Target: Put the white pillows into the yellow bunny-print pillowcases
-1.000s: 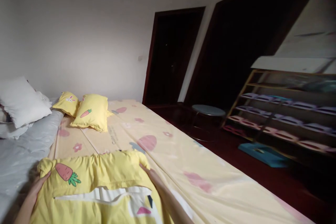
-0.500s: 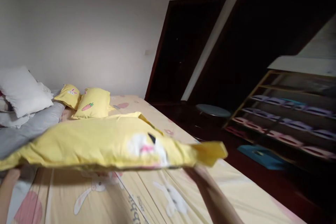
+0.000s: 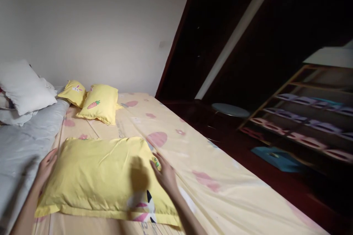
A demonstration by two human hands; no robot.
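Flanking a Yellow Pillow on the Bed

Seen from the head camera:

Lying flat on the yellow sheet point(image 3: 220, 176), near the foot end of the bed: pillow point(image 3: 102, 176), plain yellow, with a patch of white, pink and black print at its near right corner. Resting at its left edge, left hand point(image 3: 46, 165), fingers loosely spread against the fabric, not clenched and gripping nothing that can be seen. Resting at its right edge, right hand point(image 3: 165, 174), fingers extended and slack, touching the pillow's side where it meets the sheet, likewise not closed on anything. Both forearms running in from the bottom of the frame, one on each side of the pillow.

Printed across the sheet: pink shapes and small flowers. Farther up the bed, near the wall, two small cushions point(image 3: 93, 101) side by side and touching, one with a carrot, the other with a rabbit. To the left, a grey bed point(image 3: 22, 143) just beside the yellow one, with white pillows point(image 3: 23, 91) stacked at its head.

To the right, well apart from the hands: dark floor, a round stool point(image 3: 230, 110), a wooden rack point(image 3: 311, 117) with rows of pink and purple items, and a blue mat point(image 3: 275, 154) at its foot. Behind, a pale wall and a dark doorway point(image 3: 209, 44).
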